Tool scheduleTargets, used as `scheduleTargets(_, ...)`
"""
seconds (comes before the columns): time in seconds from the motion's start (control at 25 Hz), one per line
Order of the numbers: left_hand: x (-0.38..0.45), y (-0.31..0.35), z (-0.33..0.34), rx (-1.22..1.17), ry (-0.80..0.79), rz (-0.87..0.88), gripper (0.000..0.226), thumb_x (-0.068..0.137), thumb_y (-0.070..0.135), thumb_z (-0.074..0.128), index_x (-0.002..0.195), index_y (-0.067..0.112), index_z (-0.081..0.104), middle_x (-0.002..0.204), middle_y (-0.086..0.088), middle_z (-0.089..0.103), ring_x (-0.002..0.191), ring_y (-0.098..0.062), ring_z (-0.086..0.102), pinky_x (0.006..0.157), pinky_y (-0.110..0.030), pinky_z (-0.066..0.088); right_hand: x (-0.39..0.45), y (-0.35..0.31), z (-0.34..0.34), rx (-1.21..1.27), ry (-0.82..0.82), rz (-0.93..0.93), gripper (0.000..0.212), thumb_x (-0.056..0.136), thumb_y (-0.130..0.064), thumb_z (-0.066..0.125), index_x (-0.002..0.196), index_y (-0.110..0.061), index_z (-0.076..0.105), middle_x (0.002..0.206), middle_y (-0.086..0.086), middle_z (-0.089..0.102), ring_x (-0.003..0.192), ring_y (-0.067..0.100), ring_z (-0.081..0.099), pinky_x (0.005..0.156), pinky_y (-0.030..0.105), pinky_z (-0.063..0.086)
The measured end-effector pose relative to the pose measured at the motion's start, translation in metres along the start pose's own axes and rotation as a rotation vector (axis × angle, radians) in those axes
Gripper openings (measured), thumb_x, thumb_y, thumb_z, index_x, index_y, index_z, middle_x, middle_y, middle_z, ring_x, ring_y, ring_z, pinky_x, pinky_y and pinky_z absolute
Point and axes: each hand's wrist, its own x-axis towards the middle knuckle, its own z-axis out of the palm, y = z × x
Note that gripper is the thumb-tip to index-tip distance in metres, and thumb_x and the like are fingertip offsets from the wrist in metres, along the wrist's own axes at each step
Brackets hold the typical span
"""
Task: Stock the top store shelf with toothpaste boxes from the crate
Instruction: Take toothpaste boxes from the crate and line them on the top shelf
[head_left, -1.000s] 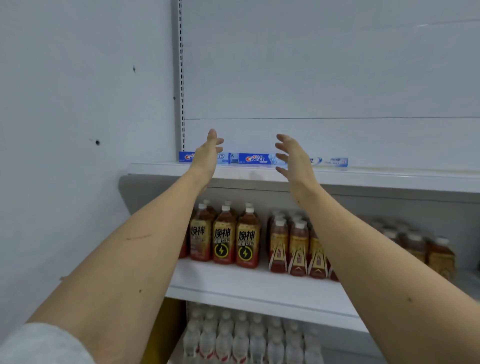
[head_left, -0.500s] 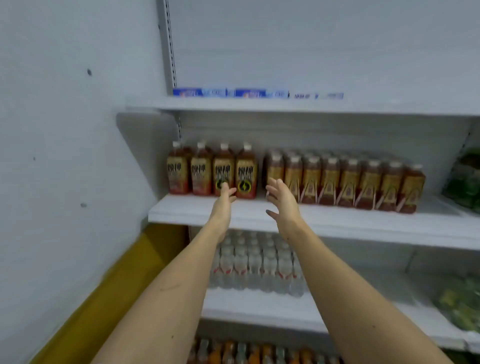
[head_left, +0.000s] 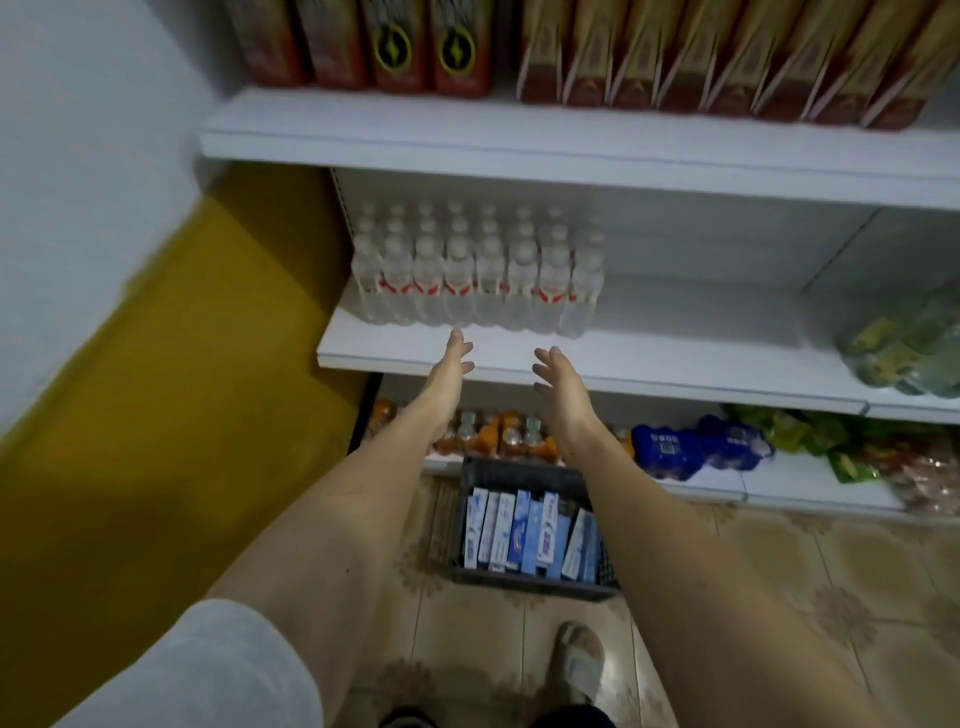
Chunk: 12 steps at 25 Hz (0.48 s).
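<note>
A dark plastic crate (head_left: 524, 581) sits on the tiled floor in front of the shelving, with several blue and white toothpaste boxes (head_left: 519, 532) standing upright inside. My left hand (head_left: 449, 371) and my right hand (head_left: 558, 382) are both stretched out in front of me with straight fingers and hold nothing. They hover in front of the edge of the water bottle shelf (head_left: 649, 374), well above the crate. My forearms cover part of the crate's sides. The top shelf is out of view.
Clear water bottles (head_left: 475, 275) fill the shelf behind my hands. Red and brown drink bottles (head_left: 571, 47) stand one shelf up. Orange bottles (head_left: 498, 434), a blue pack (head_left: 691, 447) and green packets (head_left: 904, 343) lie lower and to the right. A yellow and white wall (head_left: 156, 364) is left. My slippered foot (head_left: 576, 660) stands near the crate.
The view has swung down from the top shelf to the lower shelves and the crate. Both empty hands have dropped from the top shelf's edge to the water bottle shelf.
</note>
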Motion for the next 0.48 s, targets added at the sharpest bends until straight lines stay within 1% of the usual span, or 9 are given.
scheduleTargets(0.08, 0.016, -0.030, 0.030, -0.021, 0.003, -0.051, 0.068, 0.098, 0.063, 0.011, 0.150, 0.027, 0.035, 0.154, -0.005, 0.038, 0.145, -0.025, 0.027, 0.116, -0.050, 0.013, 0.014, 0.033, -0.022, 0.046, -0.005, 0.084, 0.059, 0.101, -0.057, 0.027, 0.151, -0.027, 0.035, 0.158, -0.001, 0.032, 0.146, 0.025, 0.027, 0.118, 0.051, 0.020)
scheduleTargets(0.2, 0.048, -0.088, 0.081, -0.037, 0.011, -0.192, 0.068, 0.098, 0.065, 0.015, 0.147, 0.026, 0.041, 0.149, -0.003, 0.044, 0.141, -0.023, 0.034, 0.117, -0.049, 0.018, 0.038, 0.086, -0.057, 0.104, 0.011, 0.231, 0.057, 0.102, -0.054, 0.028, 0.151, -0.025, 0.036, 0.157, 0.000, 0.033, 0.145, 0.024, 0.030, 0.116, 0.049, 0.025)
scheduleTargets(0.28, 0.067, -0.133, 0.111, -0.042, 0.023, -0.296, 0.069, 0.097, 0.066, 0.017, 0.144, 0.024, 0.044, 0.142, -0.002, 0.050, 0.136, -0.020, 0.041, 0.116, -0.043, 0.022, 0.052, 0.131, -0.083, 0.107, 0.026, 0.330, 0.057, 0.103, -0.053, 0.029, 0.151, -0.023, 0.036, 0.157, 0.001, 0.034, 0.144, 0.024, 0.031, 0.115, 0.048, 0.027)
scheduleTargets(0.32, 0.076, -0.156, 0.127, -0.036, 0.025, -0.355, 0.067, 0.098, 0.064, 0.016, 0.144, 0.023, 0.044, 0.141, -0.002, 0.050, 0.135, -0.019, 0.041, 0.116, -0.041, 0.022, 0.061, 0.156, -0.097, 0.108, 0.036, 0.390, 0.057, 0.103, -0.053, 0.029, 0.151, -0.022, 0.035, 0.156, 0.001, 0.034, 0.144, 0.023, 0.031, 0.115, 0.048, 0.027)
scheduleTargets(0.4, 0.096, -0.204, 0.156, -0.003, 0.012, -0.472, 0.064, 0.101, 0.059, 0.016, 0.145, 0.021, 0.043, 0.147, -0.004, 0.046, 0.141, -0.022, 0.033, 0.118, -0.045, 0.018, 0.081, 0.209, -0.122, 0.115, 0.052, 0.500, 0.057, 0.103, -0.052, 0.031, 0.151, -0.022, 0.034, 0.156, 0.001, 0.035, 0.143, 0.024, 0.031, 0.115, 0.048, 0.026)
scheduleTargets(0.44, 0.106, -0.228, 0.167, 0.000, 0.011, -0.530, 0.063, 0.102, 0.057, 0.016, 0.145, 0.020, 0.044, 0.148, -0.006, 0.045, 0.142, -0.024, 0.031, 0.117, -0.045, 0.016, 0.090, 0.233, -0.132, 0.125, 0.051, 0.537, 0.057, 0.103, -0.050, 0.031, 0.152, -0.021, 0.033, 0.156, 0.002, 0.034, 0.144, 0.024, 0.031, 0.116, 0.047, 0.025)
scheduleTargets(0.48, 0.115, -0.252, 0.177, -0.010, 0.020, -0.583, 0.061, 0.103, 0.054, 0.017, 0.144, 0.018, 0.045, 0.148, -0.007, 0.045, 0.142, -0.024, 0.033, 0.114, -0.042, 0.017, 0.098, 0.256, -0.141, 0.135, 0.054, 0.573, 0.056, 0.104, -0.048, 0.031, 0.152, -0.020, 0.033, 0.156, 0.002, 0.034, 0.144, 0.025, 0.030, 0.116, 0.047, 0.024)
